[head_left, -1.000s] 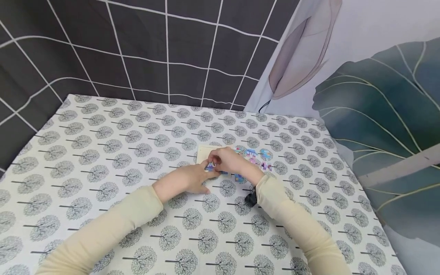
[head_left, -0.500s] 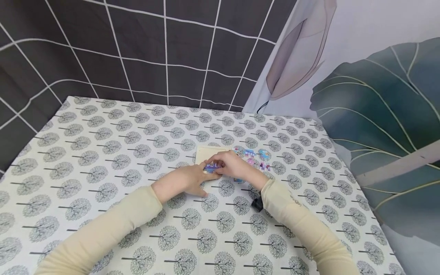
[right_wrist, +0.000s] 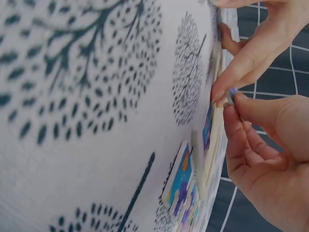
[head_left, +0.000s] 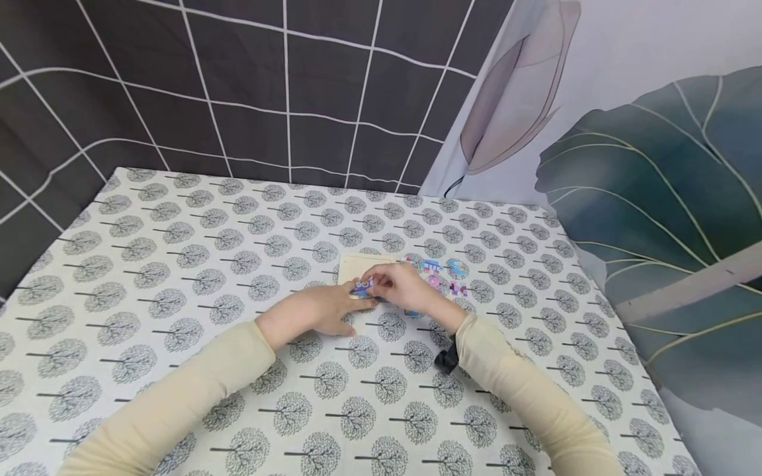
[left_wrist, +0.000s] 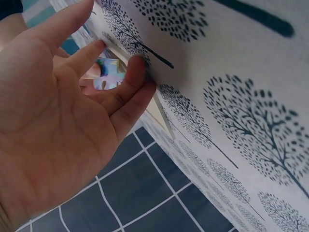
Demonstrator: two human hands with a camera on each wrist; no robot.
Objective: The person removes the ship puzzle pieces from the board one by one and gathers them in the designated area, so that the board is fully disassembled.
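A cream puzzle board (head_left: pixel 352 266) lies on the tablecloth, its near part hidden by my hands. My right hand (head_left: pixel 406 285) pinches a purple and blue puzzle piece (head_left: pixel 362 289) between thumb and fingers, low over the board's near left part. In the right wrist view, only a small bit of this piece (right_wrist: pixel 232 92) shows at the fingertips. My left hand (head_left: pixel 327 309) rests at the board's near left edge, fingers extended and thumb spread apart. The left wrist view shows its palm (left_wrist: pixel 63 111) and fingertips at the board's edge, with colourful pieces beyond.
Several loose puzzle pieces, among them a pink one (head_left: pixel 436 281), a blue one (head_left: pixel 457 267) and a purple one (head_left: pixel 458 288), lie right of the board. A black wrist device (head_left: pixel 446 360) sits by the right cuff. A dark checked curtain (head_left: pixel 238 86) hangs behind the table.
The pinched piece has shifted slightly left, and its angle has changed. My right wrist has moved a little right and down; my left hand stays nearly in place.
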